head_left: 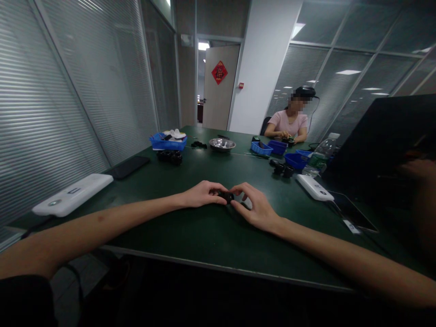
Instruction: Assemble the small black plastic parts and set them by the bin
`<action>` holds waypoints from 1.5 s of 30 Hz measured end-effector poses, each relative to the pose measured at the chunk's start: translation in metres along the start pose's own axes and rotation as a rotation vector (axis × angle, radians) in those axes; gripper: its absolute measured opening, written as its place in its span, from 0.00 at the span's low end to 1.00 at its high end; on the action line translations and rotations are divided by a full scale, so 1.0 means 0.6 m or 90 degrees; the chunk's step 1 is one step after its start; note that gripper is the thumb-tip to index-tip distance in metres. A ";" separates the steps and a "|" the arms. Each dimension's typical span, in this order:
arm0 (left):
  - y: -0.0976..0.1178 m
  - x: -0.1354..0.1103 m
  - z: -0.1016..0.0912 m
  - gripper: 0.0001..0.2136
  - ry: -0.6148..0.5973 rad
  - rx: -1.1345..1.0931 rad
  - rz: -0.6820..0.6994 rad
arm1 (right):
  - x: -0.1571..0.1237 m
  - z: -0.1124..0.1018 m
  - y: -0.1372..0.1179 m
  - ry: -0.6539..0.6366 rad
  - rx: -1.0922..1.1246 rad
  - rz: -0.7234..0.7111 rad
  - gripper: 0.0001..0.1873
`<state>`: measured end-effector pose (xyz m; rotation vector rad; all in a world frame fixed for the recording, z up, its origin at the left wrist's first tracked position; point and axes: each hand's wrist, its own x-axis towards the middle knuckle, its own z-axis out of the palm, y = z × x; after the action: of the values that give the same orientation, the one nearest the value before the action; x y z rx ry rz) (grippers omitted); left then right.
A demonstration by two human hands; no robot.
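Observation:
Low over the middle of the green table (190, 236), a small black rounded part (227, 197) sits between my two hands. My left hand (203, 194) is closed on its left side, with thumb and fingers pinching it. From the right, my right hand (256, 206) curls its thumb and forefinger against the same part, leaving a gap inside the curl. My fingertips cover much of the part, so its exact kind cannot be made out.
Black parts (170, 157) lie beside a blue basket (170, 144) at the left. Beyond my hands stands a metal bowl (222, 145). More black parts (282, 169), blue trays (277, 146), a bottle (320, 156) and a white power bank (314, 187) are right. Another person (289, 122) sits across.

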<state>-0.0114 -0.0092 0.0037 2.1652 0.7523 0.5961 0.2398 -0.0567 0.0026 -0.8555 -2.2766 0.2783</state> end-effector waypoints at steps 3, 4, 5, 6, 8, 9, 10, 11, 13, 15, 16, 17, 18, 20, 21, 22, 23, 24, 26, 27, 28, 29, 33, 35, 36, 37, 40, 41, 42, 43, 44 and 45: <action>0.004 -0.001 0.000 0.22 0.007 0.016 -0.001 | 0.000 0.001 0.004 -0.006 -0.006 0.018 0.11; 0.005 -0.001 -0.001 0.22 0.008 0.019 0.002 | -0.001 0.001 0.005 -0.010 -0.004 0.008 0.11; 0.005 -0.001 -0.001 0.22 0.008 0.019 0.007 | -0.001 0.001 0.005 -0.013 -0.001 -0.005 0.11; 0.005 -0.001 -0.001 0.22 0.006 0.019 0.014 | -0.001 0.000 0.004 -0.017 0.003 -0.020 0.11; 0.003 0.000 -0.001 0.22 0.005 0.020 0.033 | -0.001 -0.001 0.001 -0.026 0.013 -0.047 0.12; 0.001 0.000 -0.001 0.21 0.006 0.023 0.043 | 0.000 -0.002 0.000 -0.029 0.017 -0.058 0.12; -0.001 0.000 -0.001 0.21 0.007 0.023 0.050 | 0.000 -0.002 -0.001 -0.028 0.019 -0.066 0.12; -0.003 0.001 0.000 0.21 0.008 0.019 0.055 | 0.000 -0.002 -0.002 -0.023 0.016 -0.068 0.12; -0.006 0.001 0.001 0.21 0.016 -0.006 0.053 | 0.000 -0.001 -0.002 -0.003 0.002 -0.052 0.13; -0.008 0.002 0.004 0.22 0.022 -0.036 0.041 | 0.000 0.000 0.000 0.007 -0.007 -0.014 0.14; -0.009 0.002 0.005 0.23 0.025 -0.048 0.035 | 0.000 0.001 0.001 0.007 -0.008 0.001 0.14; -0.008 0.002 0.006 0.23 0.026 -0.056 0.029 | 0.000 0.002 0.003 0.003 -0.008 0.009 0.14; -0.008 0.001 0.006 0.24 0.023 -0.059 0.026 | 0.000 0.002 0.004 -0.002 -0.007 0.008 0.14; -0.004 0.001 0.006 0.24 0.013 -0.052 0.023 | 0.000 0.002 0.006 -0.008 -0.003 -0.013 0.14; -0.003 0.001 0.005 0.24 0.006 -0.039 0.023 | 0.000 0.002 0.006 -0.013 0.003 -0.026 0.15; -0.001 0.000 0.004 0.24 0.001 -0.022 0.024 | 0.000 0.002 0.006 -0.018 0.012 -0.039 0.15; 0.001 0.000 0.002 0.23 -0.005 -0.004 0.026 | 0.000 0.001 0.006 -0.024 0.021 -0.050 0.16; 0.002 0.000 0.001 0.22 -0.009 0.011 0.028 | 0.000 0.001 0.006 -0.028 0.028 -0.060 0.16; 0.003 0.000 -0.002 0.21 -0.014 0.024 0.028 | 0.000 0.000 0.005 -0.035 0.031 -0.073 0.18; 0.002 0.000 -0.002 0.21 -0.017 0.022 0.025 | 0.000 -0.001 0.004 -0.035 0.028 -0.079 0.19; 0.001 0.000 -0.003 0.21 -0.020 0.018 0.021 | 0.000 -0.001 0.003 -0.035 0.023 -0.082 0.19; 0.001 0.001 -0.003 0.21 -0.021 0.014 0.017 | 0.000 -0.002 0.002 -0.034 0.017 -0.082 0.19; -0.001 0.002 -0.002 0.23 -0.027 0.014 0.022 | 0.002 -0.002 -0.001 -0.016 -0.004 -0.039 0.18; 0.000 0.002 -0.002 0.22 -0.031 0.022 0.024 | 0.002 -0.002 -0.001 -0.017 0.000 -0.031 0.16; 0.001 0.002 -0.002 0.22 -0.034 0.022 0.028 | 0.002 -0.002 -0.001 -0.021 0.006 -0.037 0.15; 0.001 0.002 -0.002 0.21 -0.036 0.020 0.032 | 0.002 -0.002 -0.001 -0.028 0.013 -0.046 0.15; 0.003 0.001 -0.002 0.20 -0.037 0.006 0.047 | 0.001 -0.003 -0.003 -0.036 0.028 -0.070 0.15; 0.003 0.000 -0.002 0.20 -0.037 0.002 0.049 | 0.001 -0.003 -0.003 -0.029 0.027 -0.068 0.16; 0.003 0.000 -0.002 0.19 -0.038 -0.001 0.048 | 0.001 -0.002 -0.004 -0.022 0.023 -0.060 0.16; 0.003 -0.001 -0.002 0.19 -0.038 -0.003 0.043 | 0.000 -0.002 -0.004 -0.014 0.017 -0.048 0.15; 0.003 -0.001 -0.002 0.20 -0.039 -0.003 0.038 | 0.000 -0.002 -0.003 -0.008 0.011 -0.035 0.14; 0.003 -0.001 -0.002 0.20 -0.041 -0.003 0.033 | 0.000 -0.001 -0.002 -0.007 0.007 -0.026 0.13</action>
<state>-0.0120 -0.0099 0.0055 2.1952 0.6616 0.5517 0.2397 -0.0573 0.0036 -0.8031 -2.2978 0.2781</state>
